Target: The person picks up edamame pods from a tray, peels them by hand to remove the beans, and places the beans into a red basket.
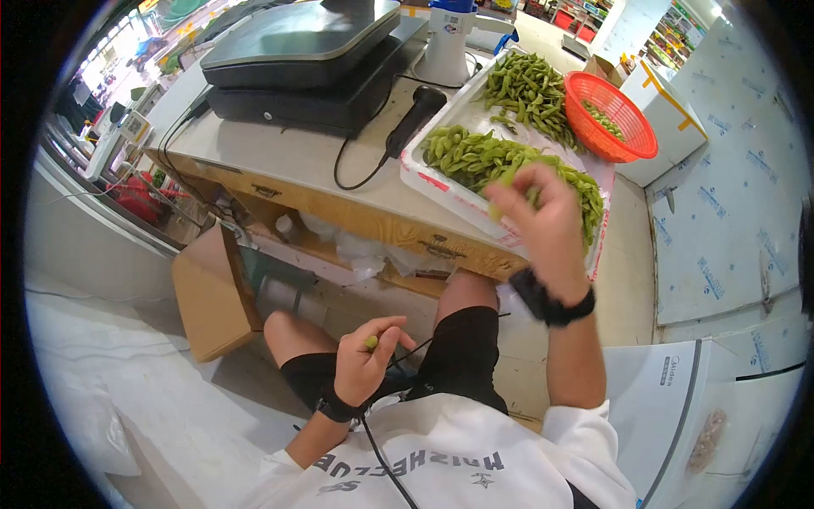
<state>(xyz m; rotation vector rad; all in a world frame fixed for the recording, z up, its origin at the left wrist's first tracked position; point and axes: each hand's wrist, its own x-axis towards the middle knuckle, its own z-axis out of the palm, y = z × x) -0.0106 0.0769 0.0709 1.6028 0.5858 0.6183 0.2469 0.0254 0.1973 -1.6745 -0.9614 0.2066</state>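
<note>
Apparent step, handling pods point(462, 151): left hand point(360, 360) grips a green pod point(371, 342); right hand point(547, 220), fingers curled, is above the tray point(458, 200), hold undetermined; picking requires light pinching.

At four o'clock, a white appliance point(640, 411) carries the brand "Midea", with smaller characters beside it that are too small to read. At six o'clock, the white shirt point(526, 450) bears dark capitals, upside down in this view; "CLUB" is legible, the rest less certain. Between two and three o'clock, blue lettering repeats across the wall panels point(725, 127), unreadable. At ten o'clock, a square code sign point(134, 125) shows no legible words.
</note>
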